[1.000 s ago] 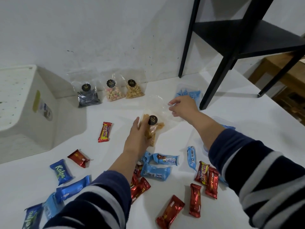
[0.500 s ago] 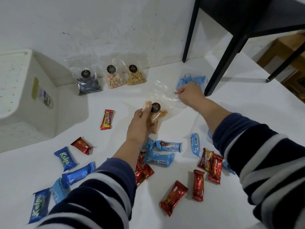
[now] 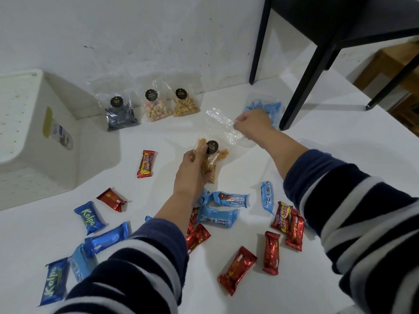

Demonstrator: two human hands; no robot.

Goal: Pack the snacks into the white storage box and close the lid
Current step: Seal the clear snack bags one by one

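Note:
A clear bag of golden crackers [image 3: 213,155] with a round black label is held between both hands above the white surface. My left hand [image 3: 192,172] grips its filled lower end. My right hand [image 3: 251,123] pinches the empty plastic top. The white storage box [image 3: 38,141] stands at the far left with its lid on. Three more clear snack bags lean on the wall: a dark one [image 3: 120,114], a pastel one [image 3: 155,107] and a tan one [image 3: 184,104]. Red, blue and light-blue wrapped bars [image 3: 217,216] lie scattered near me.
A pack of light-blue sweets [image 3: 263,108] lies behind my right hand, beside a black furniture leg [image 3: 303,80]. A black frame stands over the back right. The white wall runs along the far side. Wooden furniture [image 3: 394,71] shows at the right edge.
Both hands have kept hold of the cracker bag. My right hand has pulled the bag's top out to the right, stretching the plastic.

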